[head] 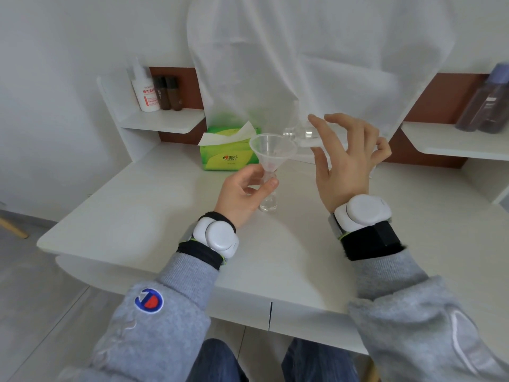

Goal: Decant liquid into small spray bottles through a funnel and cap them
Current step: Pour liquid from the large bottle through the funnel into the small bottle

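Note:
A clear plastic funnel (271, 154) stands in the neck of a small clear spray bottle (267, 203) on the white table (154, 216). My left hand (242, 193) grips that bottle just below the funnel's stem. My right hand (344, 158) holds a larger clear bottle (300, 133) tipped on its side, with its mouth close to the funnel's right rim. My fingers hide most of this larger bottle. I cannot tell whether liquid is flowing.
A green tissue pack (228, 150) lies just behind the funnel. A white bottle (146, 91) and two brown bottles (169, 92) stand on the left shelf. Purple bottles (487, 103) lean on the right shelf. A white cloth (316, 59) hangs behind.

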A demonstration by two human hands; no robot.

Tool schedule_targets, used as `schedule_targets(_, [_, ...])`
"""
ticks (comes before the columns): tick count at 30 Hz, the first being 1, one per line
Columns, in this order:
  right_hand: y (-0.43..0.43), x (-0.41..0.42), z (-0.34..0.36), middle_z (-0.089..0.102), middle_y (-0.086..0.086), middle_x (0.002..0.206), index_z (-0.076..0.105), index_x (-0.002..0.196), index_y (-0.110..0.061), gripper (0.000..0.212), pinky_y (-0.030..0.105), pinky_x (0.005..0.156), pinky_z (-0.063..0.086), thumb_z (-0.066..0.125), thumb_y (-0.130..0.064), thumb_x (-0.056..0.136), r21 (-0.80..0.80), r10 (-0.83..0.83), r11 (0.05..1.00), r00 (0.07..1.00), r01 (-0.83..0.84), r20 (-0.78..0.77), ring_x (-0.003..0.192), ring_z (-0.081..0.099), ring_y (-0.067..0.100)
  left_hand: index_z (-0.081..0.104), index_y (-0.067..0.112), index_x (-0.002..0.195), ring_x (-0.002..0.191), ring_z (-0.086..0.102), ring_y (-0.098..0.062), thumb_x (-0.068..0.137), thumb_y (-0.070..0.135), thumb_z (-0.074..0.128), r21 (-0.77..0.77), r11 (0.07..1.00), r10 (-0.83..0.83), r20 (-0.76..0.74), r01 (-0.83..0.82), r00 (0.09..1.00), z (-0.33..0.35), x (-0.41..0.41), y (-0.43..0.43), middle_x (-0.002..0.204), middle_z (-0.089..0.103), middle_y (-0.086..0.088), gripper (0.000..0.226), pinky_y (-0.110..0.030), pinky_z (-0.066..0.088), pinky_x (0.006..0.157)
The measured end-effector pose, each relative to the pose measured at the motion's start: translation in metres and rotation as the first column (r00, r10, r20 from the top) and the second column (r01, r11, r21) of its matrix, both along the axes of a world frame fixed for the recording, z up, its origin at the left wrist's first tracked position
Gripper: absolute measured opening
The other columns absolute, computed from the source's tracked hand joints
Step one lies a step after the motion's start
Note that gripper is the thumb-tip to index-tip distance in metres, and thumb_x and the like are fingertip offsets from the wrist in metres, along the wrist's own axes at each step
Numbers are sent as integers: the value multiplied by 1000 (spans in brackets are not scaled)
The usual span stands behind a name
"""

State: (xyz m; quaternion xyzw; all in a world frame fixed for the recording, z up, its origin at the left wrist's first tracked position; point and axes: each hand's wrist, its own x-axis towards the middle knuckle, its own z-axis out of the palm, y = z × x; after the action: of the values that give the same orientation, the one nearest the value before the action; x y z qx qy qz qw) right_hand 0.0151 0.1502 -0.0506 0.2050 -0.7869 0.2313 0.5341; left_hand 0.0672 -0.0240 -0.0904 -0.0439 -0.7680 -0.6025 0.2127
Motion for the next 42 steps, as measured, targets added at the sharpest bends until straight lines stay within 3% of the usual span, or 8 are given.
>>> schedule_targets(20, [1,-2,0,56,-4,127,59,129,-35,56,32,94,14,64,-6,82,-6,-16,1000,1000,16,-8,119,37,17,67,33,93,100,68,-23,73,44,70,-9,1000,-7,-8,6,1000,-1,0,-1,101,73,3,23,-49,53,92])
schedule_targets(28, [1,-2,-1,56,-5,128,59,129,-35,56,35,94,18,64,-6,82,-1,-12,1000,1000,12,-11,118,37,17,66,31,93,100,67,-24,76,38,71,-15,1000,-10,-17,10,1000,0,0,-1,101,73,1,19,-48,53,92])
schedule_targets(33, [1,-2,-1,56,-5,128,58,129,-35,56,37,95,20,64,-6,81,1,-17,1000,1000,17,-11,118,37,17,66,25,95,101,67,-28,72,45,70,-1,1000,3,-5,-3,1000,-1,-1,-1,104,73,-6,31,-51,52,91])
schedule_targets(42, [1,-2,-1,56,-6,127,58,129,-36,56,36,94,19,64,-7,81,2,-22,1000,1000,22,-15,118,37,17,66,31,91,99,67,-28,73,44,70,-9,1000,-2,-13,1,1000,-1,-1,-1,102,73,-3,22,-54,52,90])
